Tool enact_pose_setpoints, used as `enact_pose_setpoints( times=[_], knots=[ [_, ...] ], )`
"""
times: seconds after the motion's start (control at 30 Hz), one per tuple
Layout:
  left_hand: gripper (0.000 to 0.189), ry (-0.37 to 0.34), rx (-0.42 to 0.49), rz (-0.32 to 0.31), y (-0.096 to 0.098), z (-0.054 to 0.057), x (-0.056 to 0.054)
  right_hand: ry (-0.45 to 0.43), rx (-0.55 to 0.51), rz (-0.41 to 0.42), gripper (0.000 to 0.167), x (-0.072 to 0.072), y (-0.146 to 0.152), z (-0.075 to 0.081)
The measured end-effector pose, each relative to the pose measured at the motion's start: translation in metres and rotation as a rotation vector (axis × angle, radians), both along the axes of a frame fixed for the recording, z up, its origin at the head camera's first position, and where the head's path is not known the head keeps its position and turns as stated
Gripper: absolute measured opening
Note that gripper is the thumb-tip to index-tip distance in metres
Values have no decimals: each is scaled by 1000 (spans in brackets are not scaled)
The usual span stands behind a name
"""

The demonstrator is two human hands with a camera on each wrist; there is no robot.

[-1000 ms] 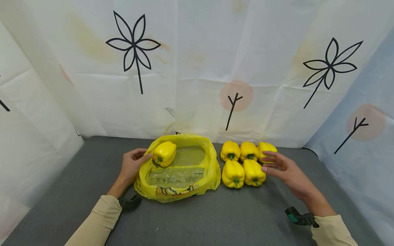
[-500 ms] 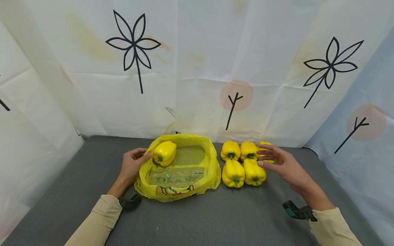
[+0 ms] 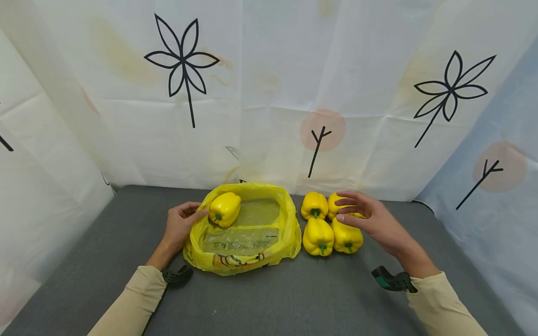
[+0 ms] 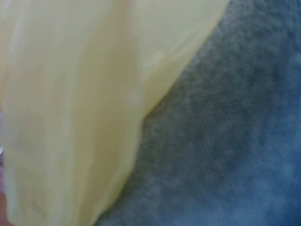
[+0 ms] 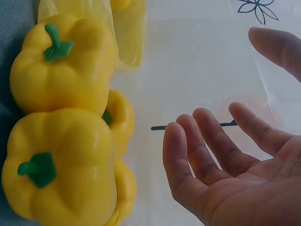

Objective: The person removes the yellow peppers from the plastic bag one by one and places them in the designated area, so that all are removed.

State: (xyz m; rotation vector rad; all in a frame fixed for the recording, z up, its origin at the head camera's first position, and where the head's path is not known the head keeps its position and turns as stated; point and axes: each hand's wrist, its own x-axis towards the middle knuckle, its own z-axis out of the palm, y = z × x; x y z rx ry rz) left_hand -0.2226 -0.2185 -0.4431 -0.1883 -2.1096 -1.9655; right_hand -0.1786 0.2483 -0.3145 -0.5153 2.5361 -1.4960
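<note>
My left hand [image 3: 178, 226] pinches the left rim of a yellow plastic bag [image 3: 290, 233], which stands wide on the table. Inside it, at the back left, lies one yellow bell pepper [image 3: 229, 207]. Several more bell peppers sit in two rows right of the bag; in front are a left one [image 3: 318, 237] and a right one [image 3: 347, 239]. Above the right end of these rows hovers my right hand [image 3: 374, 219], fingers spread and holding nothing. It partly covers the back-row peppers. In the right wrist view, the palm [image 5: 254, 188] is apart from the peppers [image 5: 80, 165].
A dark grey table [image 3: 269, 308] bears everything. Behind it hangs a white cloth [image 3: 269, 70] with plant drawings, continuing along both sides. Blurred yellow bag film [image 4: 84, 94] fills the left part of the left wrist view.
My right hand has moved left over the back row, now covering most of its rightmost pepper. The left hand, the bag and the peppers have not moved.
</note>
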Motion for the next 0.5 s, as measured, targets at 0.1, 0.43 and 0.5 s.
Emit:
enact_pose_setpoints(
  times=[0.1, 0.43, 0.5],
  knots=[
    [31, 11, 8, -2, 0, -1, -1, -5, -20, 16, 61, -2, -6, 1],
    [31, 3, 10, -6, 0, -2, -1, -25, -65, 50, 60, -9, -23, 2],
    [32, 1, 8, -5, 0, -2, -1, -26, -69, 58, 60, -10, -27, 1]
  ],
)
